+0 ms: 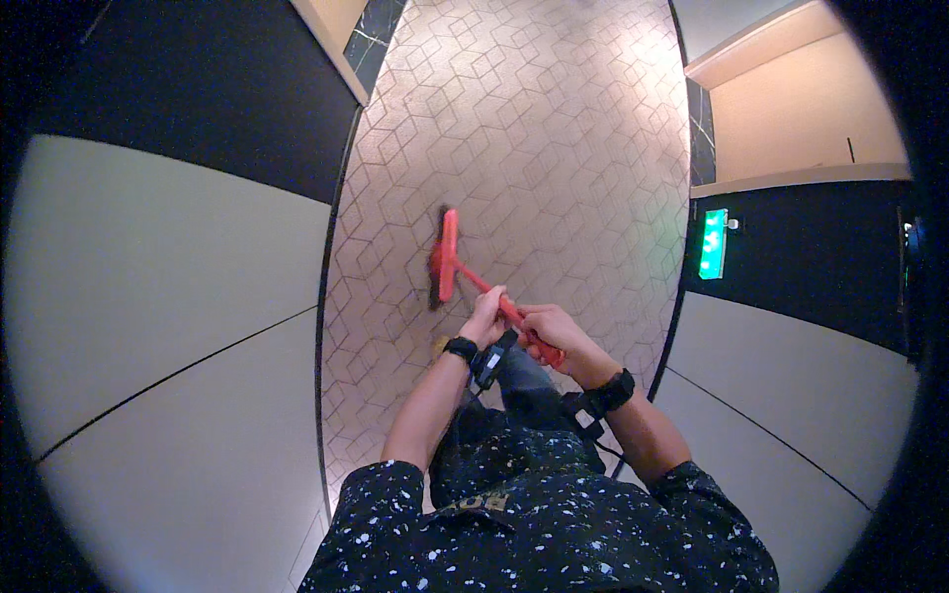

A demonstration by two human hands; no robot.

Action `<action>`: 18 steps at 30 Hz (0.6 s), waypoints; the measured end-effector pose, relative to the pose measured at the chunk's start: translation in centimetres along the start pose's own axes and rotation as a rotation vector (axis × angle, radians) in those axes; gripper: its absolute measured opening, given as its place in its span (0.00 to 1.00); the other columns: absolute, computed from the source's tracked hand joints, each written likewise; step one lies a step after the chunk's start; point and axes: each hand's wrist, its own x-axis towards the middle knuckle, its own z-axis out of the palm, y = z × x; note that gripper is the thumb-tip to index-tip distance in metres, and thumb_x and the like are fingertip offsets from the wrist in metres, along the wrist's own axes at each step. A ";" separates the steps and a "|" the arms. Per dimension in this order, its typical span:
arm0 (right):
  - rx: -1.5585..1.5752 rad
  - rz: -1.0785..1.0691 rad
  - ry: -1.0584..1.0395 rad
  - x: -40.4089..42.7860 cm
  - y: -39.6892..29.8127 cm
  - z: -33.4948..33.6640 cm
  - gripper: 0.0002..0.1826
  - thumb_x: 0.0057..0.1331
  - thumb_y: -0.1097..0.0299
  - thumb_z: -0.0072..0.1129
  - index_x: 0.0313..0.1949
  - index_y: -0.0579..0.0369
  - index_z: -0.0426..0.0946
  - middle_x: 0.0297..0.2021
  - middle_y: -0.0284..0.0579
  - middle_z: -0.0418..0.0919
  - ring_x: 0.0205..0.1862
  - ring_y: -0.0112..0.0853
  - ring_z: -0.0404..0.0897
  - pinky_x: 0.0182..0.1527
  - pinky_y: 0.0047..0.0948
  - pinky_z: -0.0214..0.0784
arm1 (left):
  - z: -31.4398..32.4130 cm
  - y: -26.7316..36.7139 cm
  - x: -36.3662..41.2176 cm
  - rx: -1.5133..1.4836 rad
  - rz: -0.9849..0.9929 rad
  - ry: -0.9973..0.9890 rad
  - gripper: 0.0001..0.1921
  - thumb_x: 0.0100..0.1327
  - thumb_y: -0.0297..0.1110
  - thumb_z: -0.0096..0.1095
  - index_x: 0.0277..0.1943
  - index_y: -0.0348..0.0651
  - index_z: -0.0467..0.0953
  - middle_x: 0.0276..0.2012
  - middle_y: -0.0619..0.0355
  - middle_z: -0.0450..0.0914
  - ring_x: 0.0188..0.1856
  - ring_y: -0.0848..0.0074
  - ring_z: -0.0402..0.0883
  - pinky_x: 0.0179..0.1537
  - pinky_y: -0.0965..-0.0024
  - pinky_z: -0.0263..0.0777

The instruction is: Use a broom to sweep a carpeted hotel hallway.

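Note:
Both hands grip the red handle [474, 277] of a long-handled floor tool, which looks like a broom or brush. My left hand [486, 317] is wrapped around the handle on the side nearer the head. Closer to my body, my right hand [552, 330] closes on it, with the red end of the handle showing below the fingers. The red crosswise head [448, 256] is down at the patterned carpet [563, 185], ahead and to the left. A dark strip runs along the head's left side; whether it is bristles or shadow I cannot tell.
Pale wall panels [170, 244] bound the corridor on the left, and similar panels [786, 400] on the right. A lit green sign [712, 244] is fixed on the dark right wall. Wooden-framed recesses [808, 111] lie farther along. Black wrist straps [614, 390] carry small devices with cables.

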 end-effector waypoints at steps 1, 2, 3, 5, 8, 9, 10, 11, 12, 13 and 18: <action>0.001 -0.004 0.009 -0.6 -0.5 -0.7 0.21 0.59 0.74 0.40 0.53 0.51 0.67 0.20 0.37 0.69 0.12 0.20 0.64 0.11 0.17 0.55 | 1.8 0.2 0.7 0.001 -0.003 -0.009 0.08 0.57 0.37 0.52 0.25 0.46 0.65 0.19 0.63 0.68 0.21 0.78 0.68 0.23 0.72 0.64; 0.062 -0.063 0.030 -1.3 -1.0 -1.3 0.21 0.60 0.74 0.40 0.53 0.52 0.67 0.20 0.37 0.69 0.11 0.20 0.64 0.11 0.17 0.55 | 3.5 0.5 1.1 0.050 -0.003 -0.028 0.09 0.57 0.36 0.52 0.24 0.46 0.65 0.18 0.64 0.67 0.20 0.78 0.67 0.22 0.73 0.62; 0.131 -0.124 0.057 -2.1 -1.6 -2.0 0.21 0.60 0.74 0.39 0.54 0.52 0.66 0.20 0.37 0.69 0.11 0.20 0.64 0.11 0.18 0.56 | 5.6 0.6 1.1 0.104 -0.010 -0.051 0.09 0.56 0.34 0.53 0.22 0.46 0.64 0.18 0.64 0.66 0.20 0.79 0.66 0.22 0.73 0.61; 0.133 -0.155 0.040 -3.3 -2.9 -3.5 0.21 0.60 0.74 0.39 0.54 0.52 0.66 0.20 0.38 0.69 0.11 0.21 0.64 0.11 0.18 0.56 | 8.6 1.3 0.5 0.138 0.034 -0.012 0.10 0.55 0.35 0.53 0.21 0.47 0.64 0.19 0.64 0.66 0.20 0.78 0.65 0.22 0.74 0.60; 0.127 -0.185 -0.042 -3.5 -4.1 -4.8 0.21 0.61 0.74 0.40 0.55 0.53 0.65 0.21 0.38 0.70 0.11 0.21 0.64 0.12 0.18 0.56 | 9.6 2.8 0.4 0.155 0.023 0.045 0.08 0.55 0.36 0.52 0.25 0.46 0.64 0.19 0.64 0.66 0.20 0.78 0.66 0.21 0.71 0.61; 0.125 -0.184 -0.088 -3.3 -4.3 -5.3 0.21 0.61 0.73 0.40 0.55 0.54 0.64 0.20 0.38 0.70 0.11 0.21 0.64 0.12 0.17 0.56 | 9.2 3.3 0.0 0.214 0.083 0.049 0.09 0.55 0.36 0.53 0.24 0.47 0.64 0.19 0.63 0.66 0.20 0.78 0.66 0.21 0.72 0.61; 0.132 -0.187 -0.095 -2.6 -4.5 -5.5 0.21 0.61 0.73 0.40 0.55 0.54 0.64 0.20 0.38 0.70 0.11 0.21 0.64 0.12 0.17 0.56 | 8.5 3.8 -0.4 0.271 0.143 0.056 0.09 0.54 0.37 0.54 0.23 0.47 0.64 0.19 0.63 0.66 0.20 0.77 0.66 0.21 0.73 0.61; 0.137 -0.156 -0.170 -1.7 -4.7 -5.4 0.21 0.61 0.73 0.40 0.56 0.55 0.63 0.21 0.38 0.70 0.12 0.21 0.65 0.12 0.17 0.56 | 7.8 4.3 -0.8 0.279 0.145 0.064 0.09 0.54 0.37 0.54 0.23 0.47 0.64 0.19 0.63 0.66 0.20 0.77 0.66 0.21 0.73 0.61; 0.145 -0.124 -0.247 -0.7 -4.8 -5.0 0.22 0.61 0.73 0.40 0.56 0.55 0.62 0.21 0.37 0.70 0.12 0.20 0.65 0.12 0.17 0.55 | 6.8 4.9 -1.2 0.246 0.161 0.159 0.09 0.55 0.37 0.54 0.23 0.47 0.64 0.18 0.63 0.66 0.20 0.77 0.66 0.21 0.73 0.61; 0.155 -0.125 -0.258 0.4 -4.8 -4.5 0.22 0.61 0.73 0.40 0.56 0.55 0.62 0.21 0.37 0.70 0.12 0.20 0.65 0.12 0.17 0.55 | 5.6 5.5 -1.5 0.212 0.175 0.254 0.09 0.55 0.37 0.54 0.24 0.47 0.64 0.18 0.63 0.67 0.20 0.77 0.66 0.21 0.72 0.61; 0.162 0.055 -0.446 6.5 -4.5 -0.9 0.21 0.60 0.71 0.42 0.54 0.54 0.64 0.20 0.36 0.69 0.12 0.19 0.64 0.11 0.17 0.56 | -2.1 8.0 -3.2 0.238 0.152 0.434 0.11 0.57 0.39 0.54 0.23 0.47 0.66 0.18 0.62 0.69 0.20 0.76 0.69 0.22 0.73 0.65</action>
